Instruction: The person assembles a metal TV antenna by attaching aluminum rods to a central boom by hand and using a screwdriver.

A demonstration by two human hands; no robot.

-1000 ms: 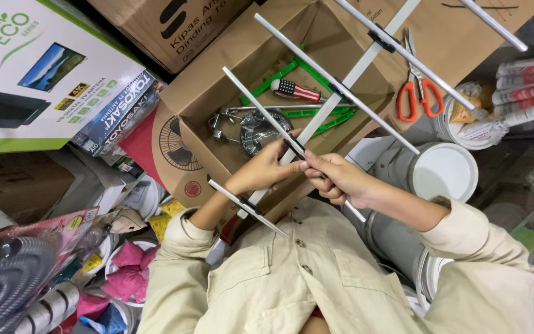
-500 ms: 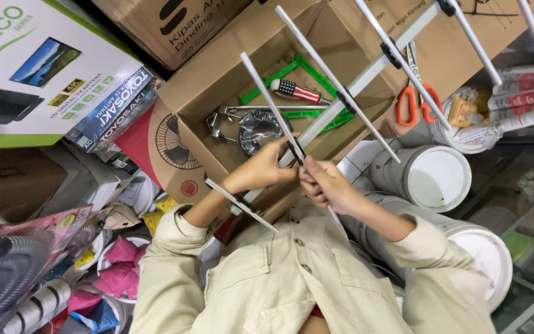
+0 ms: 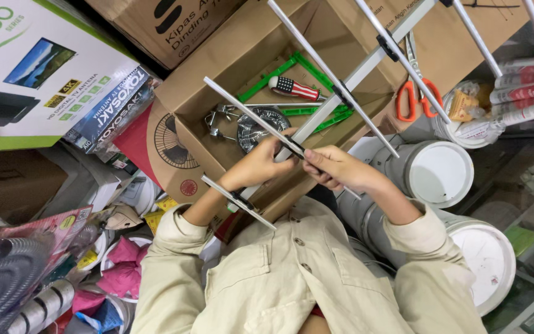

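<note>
Antenna [image 3: 366, 65] front and centre in the head view: a long pale boom with thin metal cross rods, running from the hands near the chest up and away to the top right corner, over an open cardboard box [image 3: 217, 74]. Left hand [image 3: 258, 166] wraps the near end of the boom, fingers curled around it just below one cross rod [image 3: 267, 124]. Right hand [image 3: 335, 168] sits right beside it, fingertips pinched on that same rod where it crosses the boom. Both hands are closed on the antenna, almost touching each other. So the long axis points away from the body, and all the free length lies beyond the hands. Inside the box: green plastic bars [image 3: 292, 68], a striped screwdriver handle [image 3: 295, 88], some wing nuts. Orange scissors [image 3: 414, 93] lie to the right, white buckets [image 3: 440, 173] below them.
</note>
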